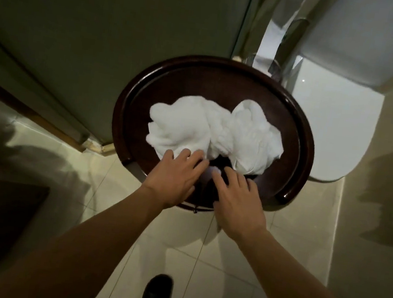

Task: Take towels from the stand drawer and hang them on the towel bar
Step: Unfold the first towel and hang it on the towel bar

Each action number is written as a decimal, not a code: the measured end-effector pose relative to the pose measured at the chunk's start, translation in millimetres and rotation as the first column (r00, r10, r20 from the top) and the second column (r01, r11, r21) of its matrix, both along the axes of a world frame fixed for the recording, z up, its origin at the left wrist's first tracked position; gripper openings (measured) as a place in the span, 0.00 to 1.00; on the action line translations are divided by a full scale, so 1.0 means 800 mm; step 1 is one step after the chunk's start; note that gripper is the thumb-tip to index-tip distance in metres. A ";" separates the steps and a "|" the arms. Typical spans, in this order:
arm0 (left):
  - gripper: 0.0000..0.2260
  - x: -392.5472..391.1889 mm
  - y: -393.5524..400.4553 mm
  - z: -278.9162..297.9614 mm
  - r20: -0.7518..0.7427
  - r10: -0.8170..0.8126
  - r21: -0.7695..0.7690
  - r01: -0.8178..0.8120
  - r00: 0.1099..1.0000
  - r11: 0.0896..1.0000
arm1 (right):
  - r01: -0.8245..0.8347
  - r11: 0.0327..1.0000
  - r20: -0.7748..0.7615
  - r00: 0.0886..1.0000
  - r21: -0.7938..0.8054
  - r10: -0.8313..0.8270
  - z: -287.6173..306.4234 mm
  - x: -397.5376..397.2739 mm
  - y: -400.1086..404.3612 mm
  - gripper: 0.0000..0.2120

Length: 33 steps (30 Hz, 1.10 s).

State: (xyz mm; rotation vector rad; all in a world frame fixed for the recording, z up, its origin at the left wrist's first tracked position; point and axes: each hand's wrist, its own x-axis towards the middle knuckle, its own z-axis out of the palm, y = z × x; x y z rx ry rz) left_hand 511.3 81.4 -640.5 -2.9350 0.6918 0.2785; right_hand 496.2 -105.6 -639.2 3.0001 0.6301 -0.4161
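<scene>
Beside toilet (324,131), round stand (131,104) bears white towels (213,131); left hand (173,178), right hand (238,202) seemingly flat, fingers apart.

I saw a white toilet (331,132) with its lid closed at the right, on pale floor tiles (238,255). A glass shower door (105,35) stood left, and a black shoe (156,294) showed below.

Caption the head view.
Both hands, left and right, reach crumpled white towels on a round dark stand.
</scene>
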 end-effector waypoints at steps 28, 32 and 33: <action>0.42 0.173 0.064 0.021 -0.251 0.462 -0.139 -0.505 0.850 0.852 | 0.080 0.984 -0.224 0.974 0.161 -0.042 0.050 0.244 0.053 0.27; 0.41 0.160 0.123 0.080 -0.197 0.556 -0.198 -0.588 0.807 0.784 | -0.040 0.979 -0.192 0.978 0.198 0.079 0.117 0.256 0.118 0.28; 0.41 0.151 0.141 0.097 -0.193 0.588 -0.207 -0.618 0.786 0.758 | -0.071 0.975 -0.185 0.976 0.213 0.112 0.133 0.256 0.137 0.28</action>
